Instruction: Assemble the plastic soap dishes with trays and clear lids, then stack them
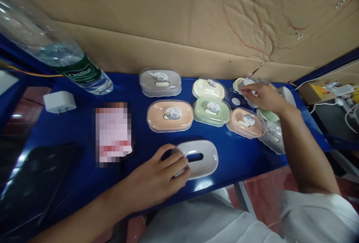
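Note:
Near the front of the blue table lies a grey oval soap dish [211, 160] with a dark slot in its middle. My left hand [168, 174] has its fingers curled over the dish's left rim. Toward the back right, my right hand [262, 95] reaches in with its fingertips pinched together; what is between them is too small to make out. Beside those fingertips is a dark see-through piece with a white round spot [236, 101]. Packed soap dishes with clear covers and round labels lie around, among them a green one [212, 110] and a peach one [246, 122].
Another peach dish [170, 116] and a grey covered dish [160, 82] sit mid-table. On the left stand a water bottle [81, 69], a white plug adapter [59, 102] and a blurred-out flat item [113, 134]. A brown cardboard panel [157, 18] rises behind the table.

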`<state>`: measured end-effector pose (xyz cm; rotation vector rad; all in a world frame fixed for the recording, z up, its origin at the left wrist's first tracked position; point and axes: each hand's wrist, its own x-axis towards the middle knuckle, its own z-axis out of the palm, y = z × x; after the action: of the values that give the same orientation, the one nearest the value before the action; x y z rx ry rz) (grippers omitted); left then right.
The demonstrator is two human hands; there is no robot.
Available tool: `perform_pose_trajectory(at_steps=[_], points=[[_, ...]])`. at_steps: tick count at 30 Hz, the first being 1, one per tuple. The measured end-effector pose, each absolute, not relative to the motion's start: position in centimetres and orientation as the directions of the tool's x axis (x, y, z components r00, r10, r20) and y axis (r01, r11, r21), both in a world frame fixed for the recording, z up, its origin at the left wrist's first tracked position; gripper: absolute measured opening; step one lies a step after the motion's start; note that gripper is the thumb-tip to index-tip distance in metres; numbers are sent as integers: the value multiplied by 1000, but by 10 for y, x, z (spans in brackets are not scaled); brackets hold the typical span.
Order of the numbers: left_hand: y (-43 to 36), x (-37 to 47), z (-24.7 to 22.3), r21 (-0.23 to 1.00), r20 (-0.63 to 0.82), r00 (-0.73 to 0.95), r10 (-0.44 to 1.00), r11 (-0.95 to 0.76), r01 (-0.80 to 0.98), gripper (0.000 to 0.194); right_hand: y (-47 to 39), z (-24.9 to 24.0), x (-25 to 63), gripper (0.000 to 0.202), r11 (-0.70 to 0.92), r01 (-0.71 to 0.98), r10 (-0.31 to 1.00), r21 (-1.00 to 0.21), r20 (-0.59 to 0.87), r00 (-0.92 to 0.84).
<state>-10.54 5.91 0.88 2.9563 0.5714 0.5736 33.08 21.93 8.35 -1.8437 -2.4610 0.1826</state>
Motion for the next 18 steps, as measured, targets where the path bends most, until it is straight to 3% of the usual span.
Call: perform_pose_trajectory(at_steps=[11,18], points=[[65,-106,9,265,313,840,443,-890,370,19,233,71,272,43,584,780,784,-226,-91,-613],[68,-108,9,268,332,829,451,-887,376,11,239,60,272,57,631,738,711,-238,-202,-673]])
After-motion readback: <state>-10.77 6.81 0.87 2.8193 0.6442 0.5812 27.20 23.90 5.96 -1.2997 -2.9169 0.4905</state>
